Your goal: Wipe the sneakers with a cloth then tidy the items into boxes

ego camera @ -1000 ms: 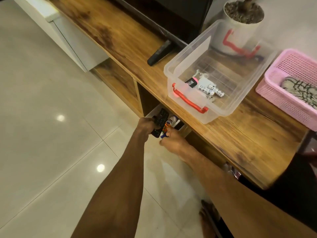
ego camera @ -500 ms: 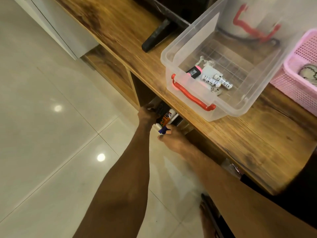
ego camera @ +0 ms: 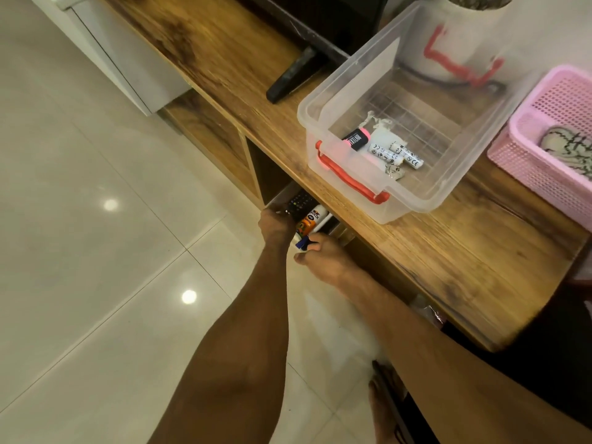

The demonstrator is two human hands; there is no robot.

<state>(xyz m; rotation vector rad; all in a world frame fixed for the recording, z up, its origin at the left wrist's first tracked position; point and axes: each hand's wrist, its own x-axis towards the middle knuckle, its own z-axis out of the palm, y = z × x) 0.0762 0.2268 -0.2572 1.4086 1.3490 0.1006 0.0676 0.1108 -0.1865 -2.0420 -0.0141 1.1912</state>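
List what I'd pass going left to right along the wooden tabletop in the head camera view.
black TV stand foot → clear plastic box → pink basket

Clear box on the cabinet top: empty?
No, the clear box holds several white batteries and a small black-and-pink item.

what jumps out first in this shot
The clear plastic box with red handles on the wooden counter, batteries lying inside, catches the eye first. Below the counter's edge, the left hand and right hand reach into a drawer, the right pinching an orange-labelled glue bottle beside a black remote. A pink basket sits at far right.
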